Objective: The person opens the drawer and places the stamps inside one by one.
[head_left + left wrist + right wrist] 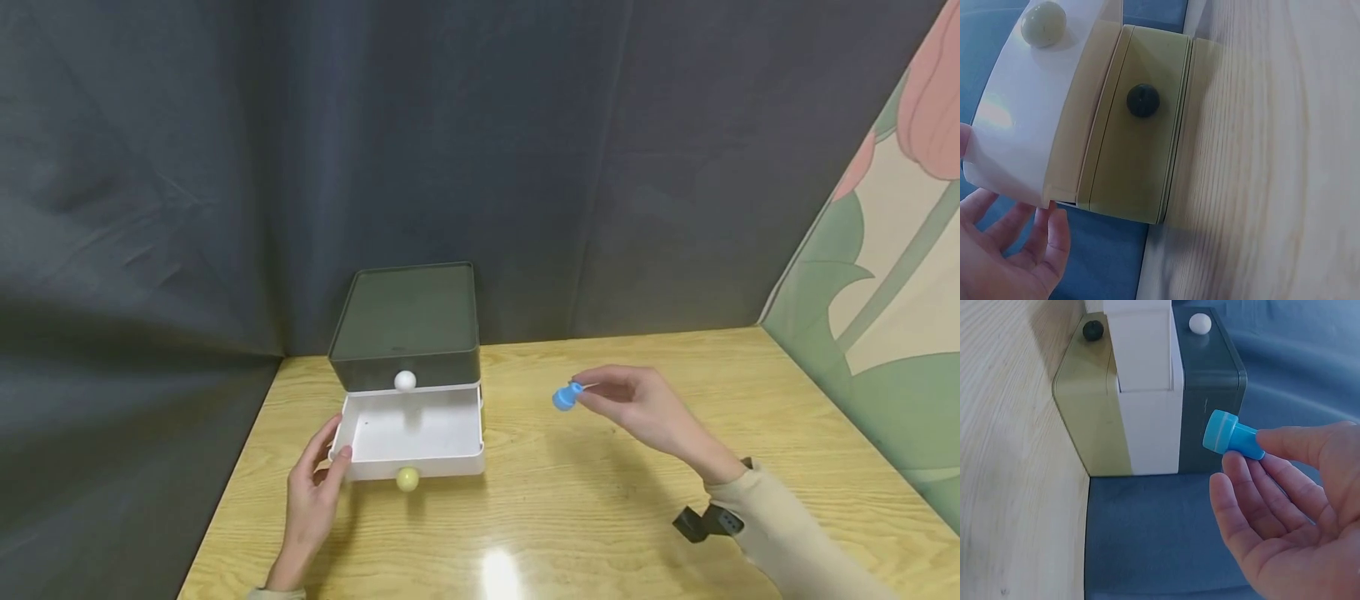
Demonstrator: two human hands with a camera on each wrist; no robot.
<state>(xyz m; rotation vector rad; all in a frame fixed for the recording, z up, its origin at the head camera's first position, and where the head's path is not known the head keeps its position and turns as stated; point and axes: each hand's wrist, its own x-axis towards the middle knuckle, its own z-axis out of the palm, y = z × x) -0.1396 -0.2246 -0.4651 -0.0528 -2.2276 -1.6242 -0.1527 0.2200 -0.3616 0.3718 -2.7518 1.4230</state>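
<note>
A small desktop drawer cabinet (408, 312) stands on the table, its white middle drawer (450, 468) pulled out. My left hand (311, 492) grips that drawer's left front corner, thumb on the rim and fingers along the outer side. The drawer's visible floor is bare apart from a tiny dark speck. To the right of the cabinet, my right hand (637, 408) pinches a small blue plastic piece (566, 397) above the table. In the right wrist view this blue piece (1220, 432) has a wide round head and a narrower stem, held between thumb and fingertips.
The dark green top drawer with a white knob (405, 381) is closed. Below the white drawer, the yellow-green bottom drawer (1132, 150) with its black knob (1143, 100) is also closed. A dark curtain (480, 167) hangs behind the wooden table (570, 517); a flower-painted panel (900, 333) borders the right.
</note>
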